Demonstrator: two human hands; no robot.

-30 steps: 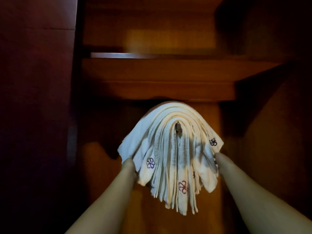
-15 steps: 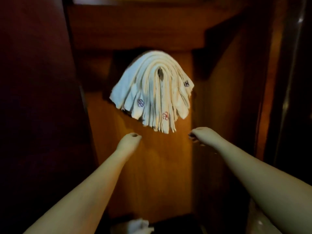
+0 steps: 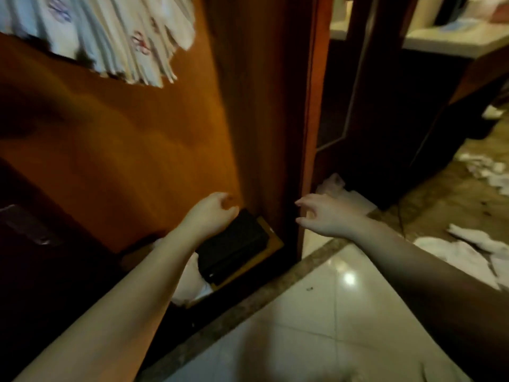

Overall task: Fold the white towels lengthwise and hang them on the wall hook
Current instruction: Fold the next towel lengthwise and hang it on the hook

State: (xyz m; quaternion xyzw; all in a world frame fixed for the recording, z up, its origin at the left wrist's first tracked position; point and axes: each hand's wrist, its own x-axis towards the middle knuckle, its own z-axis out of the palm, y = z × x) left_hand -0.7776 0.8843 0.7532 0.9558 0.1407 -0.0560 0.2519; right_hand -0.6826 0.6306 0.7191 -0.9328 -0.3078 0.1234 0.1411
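Note:
A bundle of folded white towels (image 3: 110,34) with small embroidered flowers hangs against the wooden panel (image 3: 137,139) at the top left; the hook is out of view. Far below the towels, my left hand (image 3: 210,213) is loosely curled and holds nothing, in front of the panel's lower edge. My right hand (image 3: 327,216) hovers by the wooden post with relaxed, slightly spread fingers and is empty too. More white towels (image 3: 473,252) lie crumpled on the floor at the right.
A black box (image 3: 234,244) on a yellow board sits at the base of the panel, with white cloth (image 3: 190,282) beside it. A wooden post (image 3: 278,106) stands right of the panel. Glossy floor tiles (image 3: 316,312) spread below. White scraps (image 3: 484,169) litter the far right floor.
Both hands let go of the hanging towels and dropped well below them. The view swung down and to the right, so the floor and loose towels came into sight.

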